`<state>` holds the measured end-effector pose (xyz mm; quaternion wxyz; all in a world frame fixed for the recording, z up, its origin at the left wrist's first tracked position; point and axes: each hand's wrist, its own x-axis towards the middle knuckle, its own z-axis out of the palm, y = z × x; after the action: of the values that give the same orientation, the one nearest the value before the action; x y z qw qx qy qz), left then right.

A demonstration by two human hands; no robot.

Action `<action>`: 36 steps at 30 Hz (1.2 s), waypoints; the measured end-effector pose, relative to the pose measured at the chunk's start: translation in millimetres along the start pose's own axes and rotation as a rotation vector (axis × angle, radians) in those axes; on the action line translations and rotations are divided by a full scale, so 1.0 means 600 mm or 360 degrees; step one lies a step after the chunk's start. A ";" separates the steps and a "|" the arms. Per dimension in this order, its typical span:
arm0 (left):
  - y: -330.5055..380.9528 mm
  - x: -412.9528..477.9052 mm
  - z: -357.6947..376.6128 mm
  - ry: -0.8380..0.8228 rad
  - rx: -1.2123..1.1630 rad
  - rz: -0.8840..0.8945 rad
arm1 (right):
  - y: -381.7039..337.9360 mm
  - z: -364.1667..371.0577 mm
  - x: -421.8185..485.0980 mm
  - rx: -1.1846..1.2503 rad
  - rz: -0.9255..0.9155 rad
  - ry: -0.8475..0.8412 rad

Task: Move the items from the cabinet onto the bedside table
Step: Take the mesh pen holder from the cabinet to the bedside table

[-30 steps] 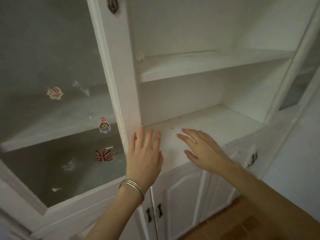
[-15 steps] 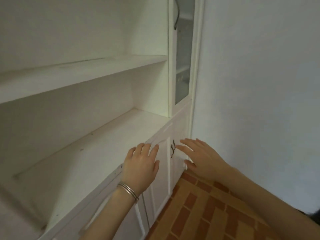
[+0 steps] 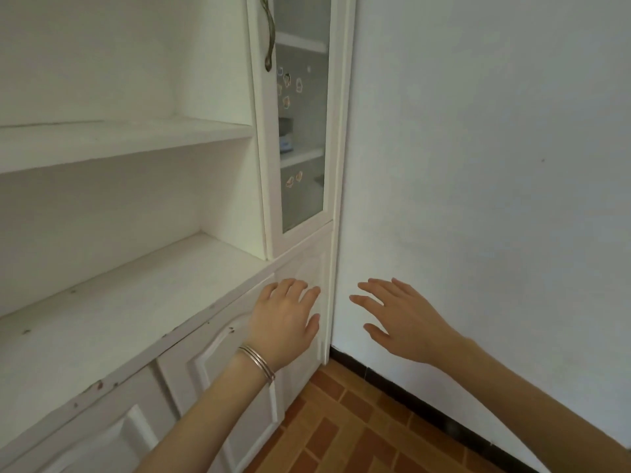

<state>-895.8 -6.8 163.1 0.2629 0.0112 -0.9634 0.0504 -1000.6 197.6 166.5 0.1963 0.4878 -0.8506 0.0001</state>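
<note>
Though white, the cabinet point(image 3: 136, 319) shows brown chips point(image 3: 100, 385) along its edge.

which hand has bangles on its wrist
The left hand: thin metal bangles circle its wrist. The right hand, nearer the wall, has a bare wrist.

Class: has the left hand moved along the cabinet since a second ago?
Yes. The left hand has moved right along the cabinet to its end by the wall.
</note>
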 end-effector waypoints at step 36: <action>-0.357 0.498 0.025 0.0488 0.0621 -0.0353 | 0.263 -0.033 0.761 -0.0014 -0.0678 0.0795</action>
<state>-1150.2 -219.9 321.7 0.4025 0.1594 -0.8773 0.2072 -1329.2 -95.0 367.6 0.3967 0.6388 -0.6550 0.0750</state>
